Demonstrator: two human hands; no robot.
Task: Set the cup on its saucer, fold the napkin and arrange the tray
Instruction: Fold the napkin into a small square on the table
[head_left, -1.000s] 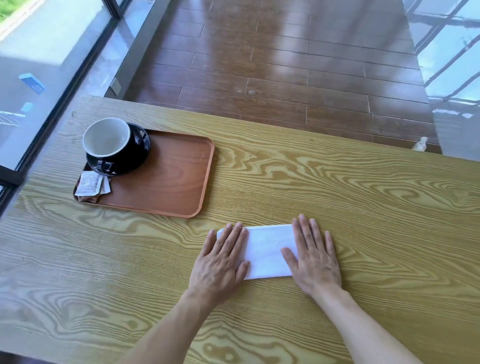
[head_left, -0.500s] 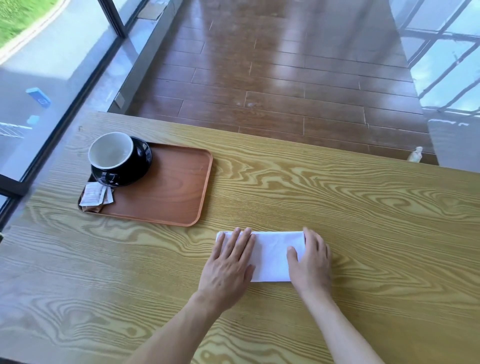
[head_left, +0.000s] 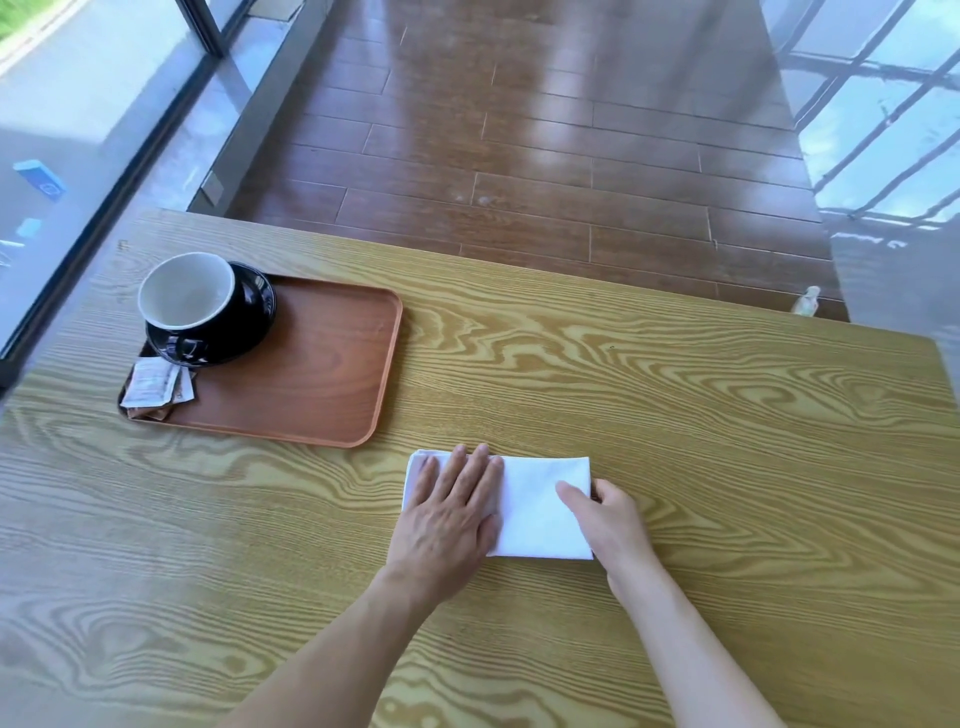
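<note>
A white folded napkin (head_left: 540, 506) lies on the wooden table (head_left: 675, 415) in front of me. My left hand (head_left: 452, 514) rests flat on its left half, fingers spread. My right hand (head_left: 608, 519) pinches the napkin's right edge, thumb on top and fingers curled under. A black cup with a white inside (head_left: 189, 301) stands on a black saucer (head_left: 254, 312) in the far left corner of a brown tray (head_left: 311, 374). Small paper sachets (head_left: 153, 387) lie on the tray's near left corner.
The table's far edge drops to a dark wooden floor (head_left: 519, 156). Glass walls run along the left and the right. A small pale object (head_left: 808, 301) lies on the floor just past the table's far right edge.
My right hand has slid from flat on the napkin to its right edge and now pinches it. My left hand stays pressed on the left half. The view has tilted up slightly.
</note>
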